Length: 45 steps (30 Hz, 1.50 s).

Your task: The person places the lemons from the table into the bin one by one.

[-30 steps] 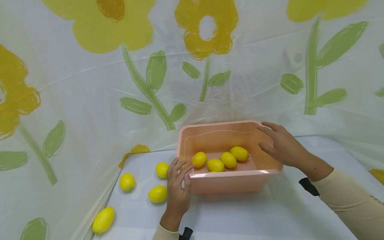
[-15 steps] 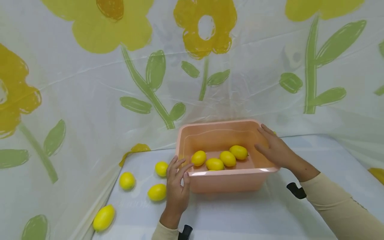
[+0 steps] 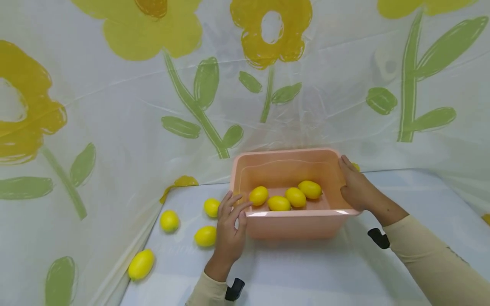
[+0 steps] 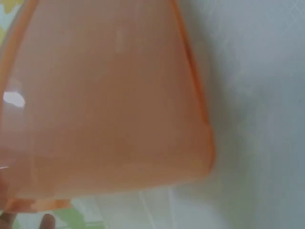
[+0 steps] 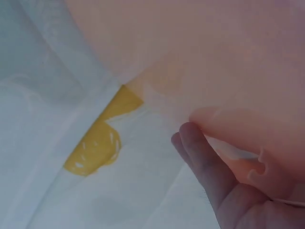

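A pink plastic bin (image 3: 298, 228) stands on the white-covered table, with several yellow lemons (image 3: 279, 203) on its floor. My left hand (image 3: 231, 236) rests at the bin's near left corner, fingers spread and fairly straight along the rim, one fingertip over its inside. At the opposite end my right hand (image 3: 359, 190) grips the right rim, thumb inside and fingers outside. The right wrist view shows those outer fingers (image 5: 193, 138) against the bin wall (image 5: 228, 71). Only fingertips (image 4: 47, 222) of the left hand show below the bin (image 4: 109, 105) in the left wrist view.
Loose lemons lie left of the bin: one lemon (image 3: 212, 207) and another lemon (image 3: 205, 236) near my left hand, a third lemon (image 3: 169, 221) farther left, and one (image 3: 141, 264) by the cloth's fold. A flower-printed cloth (image 3: 306, 110) hangs right behind the bin.
My right hand has moved in from beside the right rim and now grips it. The left hand stays at its corner. The whole head view has shifted slightly.
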Available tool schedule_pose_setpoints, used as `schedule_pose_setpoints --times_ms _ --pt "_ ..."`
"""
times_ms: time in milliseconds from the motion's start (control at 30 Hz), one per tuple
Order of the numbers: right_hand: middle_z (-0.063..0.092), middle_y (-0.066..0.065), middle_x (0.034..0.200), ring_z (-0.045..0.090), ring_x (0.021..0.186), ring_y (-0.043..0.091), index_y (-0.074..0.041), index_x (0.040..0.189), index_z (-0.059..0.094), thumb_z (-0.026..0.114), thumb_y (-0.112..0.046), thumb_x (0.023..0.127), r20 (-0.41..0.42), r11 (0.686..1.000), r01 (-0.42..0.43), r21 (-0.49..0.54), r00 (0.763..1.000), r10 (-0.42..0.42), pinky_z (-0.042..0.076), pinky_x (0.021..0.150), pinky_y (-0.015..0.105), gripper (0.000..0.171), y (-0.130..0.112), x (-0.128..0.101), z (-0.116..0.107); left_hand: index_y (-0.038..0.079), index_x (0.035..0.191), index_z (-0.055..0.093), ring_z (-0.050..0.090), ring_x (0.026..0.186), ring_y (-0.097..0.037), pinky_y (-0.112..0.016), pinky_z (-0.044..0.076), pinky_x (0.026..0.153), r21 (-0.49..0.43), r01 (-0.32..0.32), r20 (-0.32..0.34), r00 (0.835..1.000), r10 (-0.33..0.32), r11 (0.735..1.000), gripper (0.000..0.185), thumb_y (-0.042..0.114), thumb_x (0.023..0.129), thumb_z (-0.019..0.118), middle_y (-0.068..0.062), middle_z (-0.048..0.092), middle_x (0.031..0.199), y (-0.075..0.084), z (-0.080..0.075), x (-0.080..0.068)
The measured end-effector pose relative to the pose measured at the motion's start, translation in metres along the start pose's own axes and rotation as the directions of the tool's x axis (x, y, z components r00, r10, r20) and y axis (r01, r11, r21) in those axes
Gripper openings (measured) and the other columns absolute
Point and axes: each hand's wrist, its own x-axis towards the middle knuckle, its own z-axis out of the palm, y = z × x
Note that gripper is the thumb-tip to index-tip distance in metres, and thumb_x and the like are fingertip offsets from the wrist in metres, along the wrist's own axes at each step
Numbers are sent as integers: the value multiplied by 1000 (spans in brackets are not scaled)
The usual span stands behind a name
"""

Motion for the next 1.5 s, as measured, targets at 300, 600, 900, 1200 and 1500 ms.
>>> schedule_pose_setpoints --times_ms 300,600,900,1200,1500 --pt "-15 30 162 -1 149 53 10 154 -4 41 13 82 12 999 -35 4 999 35 16 113 67 85 3 0 -4 13 131 63 39 143 -28 -55 38 115 113 81 10 997 -83 990 35 13 97 61 -8 49 149 -10 -48 3" --pt "-17 26 163 -1 150 51 9 155 -5 40 11 84 9 998 -59 -31 998 59 15 114 66 84 0 0 -8 7 120 68 55 112 -40 -53 46 96 513 170 -139 984 -114 841 38 6 82 75 -18 61 123 -61 -115 -27" --pt "-14 25 164 3 150 51 6 156 -2 44 13 85 -1 996 -90 -28 996 90 23 111 65 85 -3 1 -5 5 126 64 51 113 -50 -62 43 81 671 412 -118 881 -459 617 47 12 81 76 -26 56 127 -89 -157 -57" --pt "-10 24 165 5 151 49 7 156 1 42 14 84 -20 997 -79 -6 997 79 22 114 63 83 -3 0 0 -2 129 59 52 110 -48 -62 46 83 758 485 -79 733 -676 437 56 16 79 79 -32 54 122 -109 -172 -66" --pt "-6 25 166 9 150 51 6 156 2 45 17 83 -16 996 -88 8 996 88 31 109 61 86 -5 -1 1 -5 129 56 54 102 -53 -62 47 83 778 445 -57 752 -657 443 62 13 76 82 -35 56 115 -116 -173 -71"
